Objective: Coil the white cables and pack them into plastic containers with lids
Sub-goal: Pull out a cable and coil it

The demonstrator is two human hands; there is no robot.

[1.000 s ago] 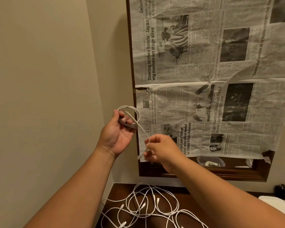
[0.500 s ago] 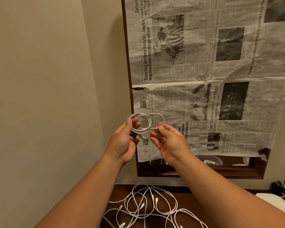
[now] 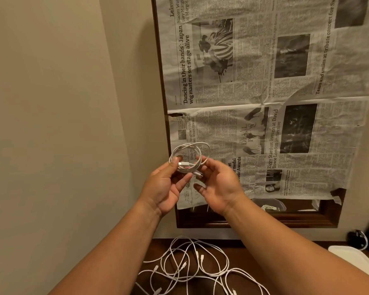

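A white cable wound into a small round coil hangs in the air in front of the newspaper. My left hand pinches the coil's left side between thumb and fingers, with one connector lying across the loop. My right hand holds the coil's right side with its fingertips, palm turned up. A tangle of loose white cables lies below on the dark wooden table. A clear plastic container with a coiled cable in it shows in the uncovered strip of mirror.
Newspaper sheets cover a wood-framed mirror on the wall ahead. A beige wall closes in on the left. A white lid or tray sits at the table's right edge, with a dark object and cable behind it.
The last stretch of cable has been wound in: the right hand rose from the loose end up to the coil. Both hands now hold a finished loop.
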